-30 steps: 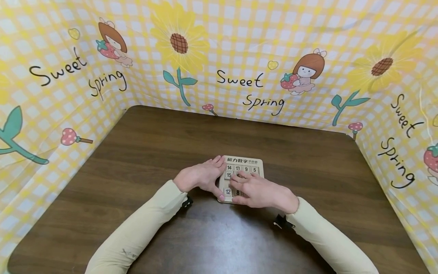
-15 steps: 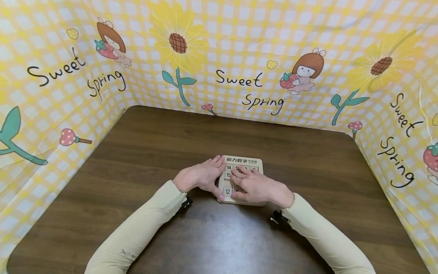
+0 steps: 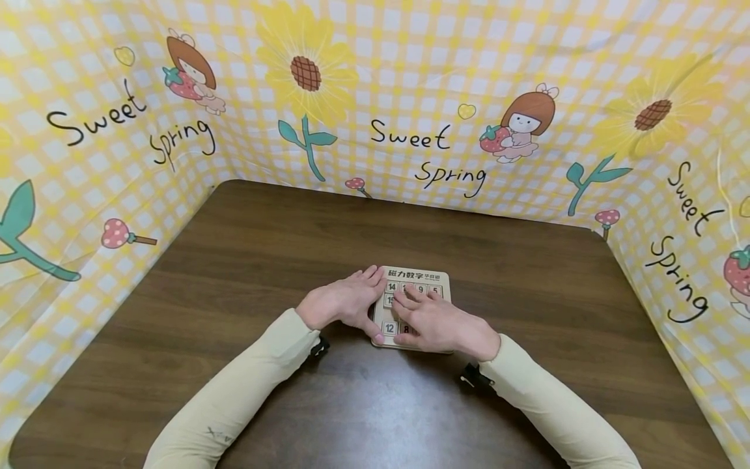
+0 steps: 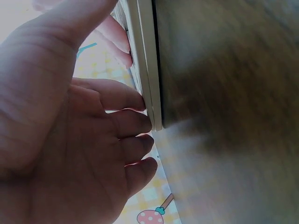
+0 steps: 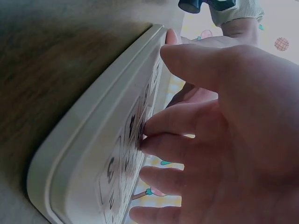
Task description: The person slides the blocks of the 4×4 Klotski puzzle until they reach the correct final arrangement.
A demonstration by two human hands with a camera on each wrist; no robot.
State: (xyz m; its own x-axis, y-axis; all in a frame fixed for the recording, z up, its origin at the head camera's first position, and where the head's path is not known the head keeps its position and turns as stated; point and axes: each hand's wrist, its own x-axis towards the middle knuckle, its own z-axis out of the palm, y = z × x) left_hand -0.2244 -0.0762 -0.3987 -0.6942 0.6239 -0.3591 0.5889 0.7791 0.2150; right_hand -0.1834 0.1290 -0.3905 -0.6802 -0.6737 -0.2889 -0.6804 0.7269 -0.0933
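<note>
Logged from my remote feed. Left hand (image 3: 348, 301): fingers extended and not clenched, tips at the far left corner of the flat, cream, round-cornered number-puzzle board (image 3: 385, 315), thumb at its near left corner. Right hand (image 3: 442, 326): fingers fairly straight, no grasp, laid over the middle of the board on the cream square tiles with black numerals (image 3: 435, 290). I read 14, 9, 5, 12 and 8; the remaining visible ones are partly covered. Bare board shows just beyond the 12.

Views compared. The head view gives me the numerals, but the right hand's back hides its contact. The right wrist view shows the index and middle fingertips (image 5: 150, 128) meeting the tiles; whether the other two touch, I cannot tell. The left wrist view adds the left palm and the board's layered side.

Orientation: black printed heading (image 3: 405, 274) at the board's far end, numerals upright to the person; the long axis appears to run away from the person.

Outward: the board lies flat on a dark brown wood-grain table (image 3: 281, 247). Pale cream sleeves (image 3: 234, 397) lie nearer than the board, one to each side. Beyond and flanking the board rises yellow-and-white checked cloth (image 3: 398, 58), printed with sunflowers and "Sweet Spring".
</note>
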